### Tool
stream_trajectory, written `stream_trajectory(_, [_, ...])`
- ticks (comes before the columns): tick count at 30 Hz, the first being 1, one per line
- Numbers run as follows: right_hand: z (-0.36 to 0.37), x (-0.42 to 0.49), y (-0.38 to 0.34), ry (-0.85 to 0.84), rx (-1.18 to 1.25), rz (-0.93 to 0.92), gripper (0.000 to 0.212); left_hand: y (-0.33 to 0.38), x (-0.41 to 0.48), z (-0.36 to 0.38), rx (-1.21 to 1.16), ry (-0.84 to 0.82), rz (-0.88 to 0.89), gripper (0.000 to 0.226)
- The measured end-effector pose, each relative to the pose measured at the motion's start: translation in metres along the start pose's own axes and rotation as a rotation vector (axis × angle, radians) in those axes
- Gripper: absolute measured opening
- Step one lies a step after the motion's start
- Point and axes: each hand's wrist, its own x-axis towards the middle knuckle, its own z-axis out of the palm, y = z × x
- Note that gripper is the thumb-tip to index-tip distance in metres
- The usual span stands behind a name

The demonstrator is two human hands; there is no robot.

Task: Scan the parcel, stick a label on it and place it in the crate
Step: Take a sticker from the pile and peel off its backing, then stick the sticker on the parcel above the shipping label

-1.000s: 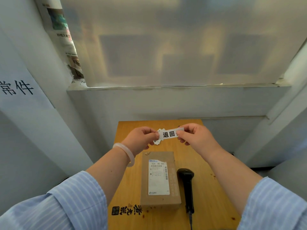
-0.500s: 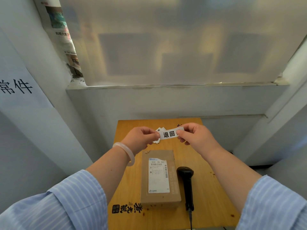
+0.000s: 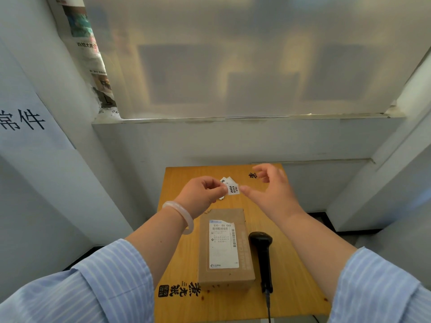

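The parcel (image 3: 245,273) is a brown cardboard box with a white shipping slip on top, lying on the small wooden table (image 3: 179,252). A black handheld scanner (image 3: 262,248) lies just to its right, cable running toward me. Above the far end of the parcel, my left hand (image 3: 198,194) pinches a small white label (image 3: 234,189) with black print, with a few more label pieces behind it. My right hand (image 3: 270,194) hovers beside it with fingers spread; its thumb tip is at the label's right edge. No crate is in view.
White walls close in on the left and right of the table, with a ledge and a frosted window behind it. Black characters are printed on the table top at its near edge (image 3: 179,290) and at its far edge (image 3: 253,175).
The right hand let go of the label's right end and opened its fingers. The label, earlier stretched between both hands, now stays in the left hand and looks shorter.
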Motion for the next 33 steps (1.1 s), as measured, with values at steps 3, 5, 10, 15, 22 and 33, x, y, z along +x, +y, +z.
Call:
stream_trajectory(3, [0.006,-0.004,-0.008,-0.096,-0.048,-0.079,0.022,-0.002,0.0,0.004,0.108,0.019,0.046,0.01])
stream_trajectory(5, [0.013,-0.006,-0.01,-0.199,-0.016,-0.053,0.02,-0.004,0.0,0.007,0.158,0.021,0.065,0.01])
stream_trajectory(10, [0.025,-0.004,-0.005,-0.193,0.008,0.003,0.01,-0.012,0.002,0.01,0.217,-0.003,0.048,0.009])
stream_trajectory(15, [0.031,0.0,0.006,-0.161,0.039,0.107,0.008,-0.033,0.006,0.006,0.154,0.024,-0.068,0.01])
stream_trajectory(22, [0.031,0.006,0.025,-0.169,0.075,0.283,0.012,-0.08,0.008,-0.023,0.172,0.174,-0.307,0.012])
stream_trajectory(33, [0.044,0.018,0.039,-0.157,0.003,0.349,0.005,-0.109,0.014,-0.046,0.26,0.351,-0.444,0.012])
